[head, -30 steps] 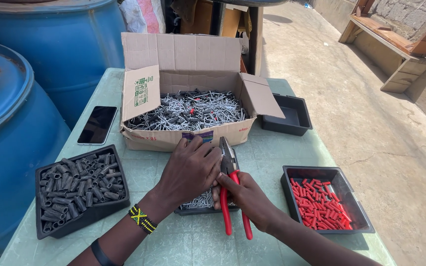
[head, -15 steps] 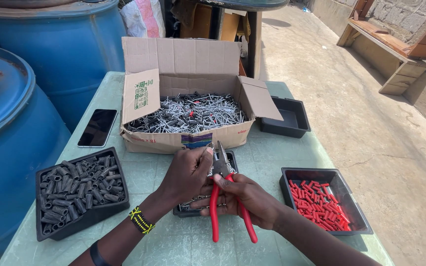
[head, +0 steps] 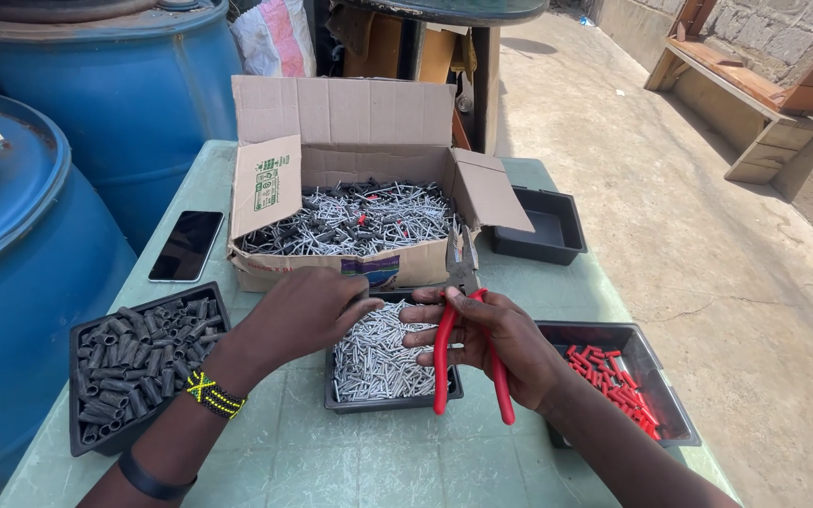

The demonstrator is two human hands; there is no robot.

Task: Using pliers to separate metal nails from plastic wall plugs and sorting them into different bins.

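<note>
My right hand (head: 505,343) grips red-handled pliers (head: 468,329), jaws pointing up toward the cardboard box (head: 350,122). My left hand (head: 298,315) hovers at the left rim of a small black tray (head: 388,403) filled with short silver metal pieces, fingers curled; I cannot tell whether they pinch a piece. The box behind holds a heap of silver nails or screws. A yellow and black bracelet is on my left wrist.
A black tray of dark grey sleeves (head: 138,362) sits at left, a black tray of red sleeves (head: 618,381) at right, an empty black tray (head: 538,230) at back right. A phone (head: 187,245) lies beside the box. Blue barrels (head: 21,254) stand left of the green table (head: 331,461).
The pliers have shifted right and tilted upright in my right hand. My left hand has moved left off the silver tray, uncovering its contents.
</note>
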